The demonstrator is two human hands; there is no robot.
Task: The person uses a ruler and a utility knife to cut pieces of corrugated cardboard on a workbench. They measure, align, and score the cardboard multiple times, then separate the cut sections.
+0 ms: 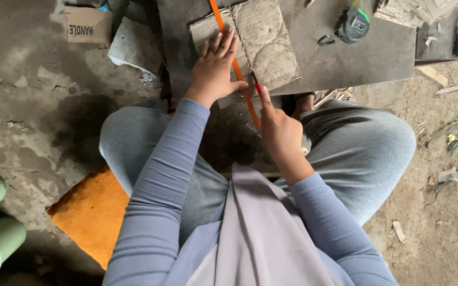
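The left hand (pixel 214 66) lay flat, fingers spread, pressing an orange ruler (pixel 234 63) onto a worn cardboard sheet (pixel 266 42) that rested on a dark board (pixel 340 61) on the floor. The right hand (pixel 278 130) was curled closed at the ruler's near end, a small red-tipped tool (pixel 257 89) showing above its fingers; what it was could not be determined. A tape measure (pixel 353 24) sat on the board, well apart from both hands, and an orange cushion (pixel 92 212) lay under the person.

You get soft, even daylight with no glare. A dim shadow pools on the concrete floor (pixel 54 122) beneath your knees. Focus stays sharp at centre; the corners bend slightly from the wide lens.
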